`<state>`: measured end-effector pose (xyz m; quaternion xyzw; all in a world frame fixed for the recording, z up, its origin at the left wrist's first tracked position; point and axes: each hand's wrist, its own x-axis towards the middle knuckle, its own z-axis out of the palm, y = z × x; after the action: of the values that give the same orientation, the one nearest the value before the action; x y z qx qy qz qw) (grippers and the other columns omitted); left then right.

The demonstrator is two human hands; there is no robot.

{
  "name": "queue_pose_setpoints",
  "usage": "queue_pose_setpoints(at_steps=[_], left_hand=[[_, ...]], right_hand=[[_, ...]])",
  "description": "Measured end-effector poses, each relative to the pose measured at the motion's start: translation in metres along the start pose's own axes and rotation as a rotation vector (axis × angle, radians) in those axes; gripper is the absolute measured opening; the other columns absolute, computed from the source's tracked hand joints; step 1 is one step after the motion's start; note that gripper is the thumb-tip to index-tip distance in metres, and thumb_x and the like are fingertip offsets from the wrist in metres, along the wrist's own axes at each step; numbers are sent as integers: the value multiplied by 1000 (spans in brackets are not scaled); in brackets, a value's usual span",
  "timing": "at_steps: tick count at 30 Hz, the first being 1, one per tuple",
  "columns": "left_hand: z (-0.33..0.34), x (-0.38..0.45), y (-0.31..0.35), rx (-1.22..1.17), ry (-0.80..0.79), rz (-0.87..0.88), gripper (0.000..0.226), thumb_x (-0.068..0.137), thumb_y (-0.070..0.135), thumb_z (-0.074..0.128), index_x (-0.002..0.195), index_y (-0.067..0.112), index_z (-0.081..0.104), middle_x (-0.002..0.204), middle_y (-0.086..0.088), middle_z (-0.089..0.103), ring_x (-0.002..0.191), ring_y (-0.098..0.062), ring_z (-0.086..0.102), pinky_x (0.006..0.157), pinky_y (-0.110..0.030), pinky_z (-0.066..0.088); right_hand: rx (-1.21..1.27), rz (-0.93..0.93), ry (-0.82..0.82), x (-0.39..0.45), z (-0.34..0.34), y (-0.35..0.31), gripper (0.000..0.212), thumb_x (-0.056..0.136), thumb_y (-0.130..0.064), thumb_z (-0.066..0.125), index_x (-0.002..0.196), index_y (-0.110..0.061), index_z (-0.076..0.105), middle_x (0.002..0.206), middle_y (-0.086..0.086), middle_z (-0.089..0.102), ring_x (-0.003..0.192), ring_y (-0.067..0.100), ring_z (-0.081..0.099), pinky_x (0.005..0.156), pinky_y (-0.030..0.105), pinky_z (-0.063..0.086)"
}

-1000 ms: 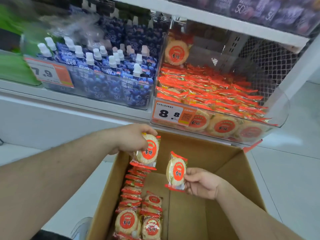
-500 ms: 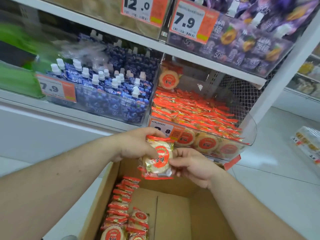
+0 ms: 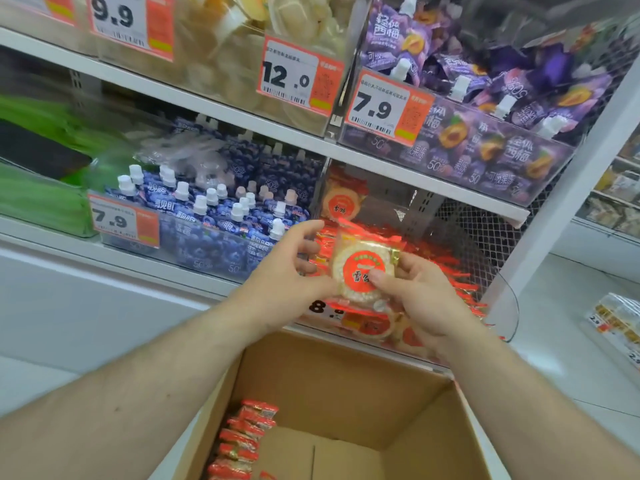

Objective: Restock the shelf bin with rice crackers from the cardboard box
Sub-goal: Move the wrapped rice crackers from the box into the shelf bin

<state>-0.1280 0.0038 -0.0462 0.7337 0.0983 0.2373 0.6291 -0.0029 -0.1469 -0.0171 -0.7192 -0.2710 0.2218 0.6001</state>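
My left hand and right hand both pinch a rice cracker packet, thumbs on its face, holding it up in front of the clear shelf bin of matching packets. Below my arms sits the open cardboard box, more packets stacked along its left wall.

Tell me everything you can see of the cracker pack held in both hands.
The cracker pack is a clear wrapper with red crimped ends over pale round rice crackers, with a red round label. It is held upright, facing the camera, before the shelf bin. The left hand pinches its left edge, the right hand its right.
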Motion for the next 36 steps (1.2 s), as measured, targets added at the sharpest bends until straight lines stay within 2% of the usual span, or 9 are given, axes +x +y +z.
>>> queue_pose_setpoints(at_steps=[4,7,11,16,19,22,27,32,36], left_hand=[[1,5,-7,279,86,13,69,82,13,67,140,34,36,127,13,34,114,-2,40,94,-16,32],[4,6,-14,302,16,-80,79,82,15,65,148,34,27,142,12,33,122,-2,41,103,-27,38],[6,8,-11,202,2,-114,78,86,11,64,148,32,21,111,32,42,83,26,46,81,-15,41],[4,9,-13,145,18,-135,82,87,12,65,150,27,16,133,14,47,101,10,44,84,-13,37],[4,9,-16,129,18,-130,79,86,12,66,148,28,21,125,16,47,88,21,43,84,-12,37],[4,10,-17,138,41,-122,76,83,17,68,145,30,25,118,20,45,90,20,44,91,-19,41],[5,11,-19,164,56,-133,77,79,21,68,143,34,27,129,17,48,111,-3,52,101,-38,46],[8,10,-17,186,67,-116,62,78,19,67,124,43,34,102,32,53,100,6,55,96,-38,49],[9,10,-16,165,57,-102,59,79,15,67,118,45,34,98,33,53,95,11,54,94,-36,51]], right_hand=[[-45,-72,204,55,-9,-15,24,86,-5,70,109,-2,63,93,10,72,60,11,65,49,18,49],[-86,-71,251,96,-6,-14,34,85,-5,71,117,-4,60,101,9,70,68,13,70,61,25,58],[-165,-69,333,139,3,-4,39,84,-12,75,119,-8,58,93,2,68,72,20,67,70,33,59],[-354,-75,480,164,14,9,25,80,-28,78,99,-20,63,80,0,70,63,16,69,58,26,53],[-445,-47,602,170,21,14,28,75,-38,80,80,-16,65,72,6,71,69,21,71,70,35,58],[-501,-25,568,171,32,18,27,78,-38,77,78,-12,68,70,2,65,72,20,65,63,29,48],[-537,71,547,170,43,8,30,84,-36,73,79,-11,56,69,1,52,68,21,54,65,29,44],[-475,154,501,172,41,8,6,89,-4,58,83,-2,60,86,9,67,68,19,60,54,26,46],[-506,162,453,170,38,4,11,89,2,51,83,0,59,86,11,67,66,19,55,57,29,43]])
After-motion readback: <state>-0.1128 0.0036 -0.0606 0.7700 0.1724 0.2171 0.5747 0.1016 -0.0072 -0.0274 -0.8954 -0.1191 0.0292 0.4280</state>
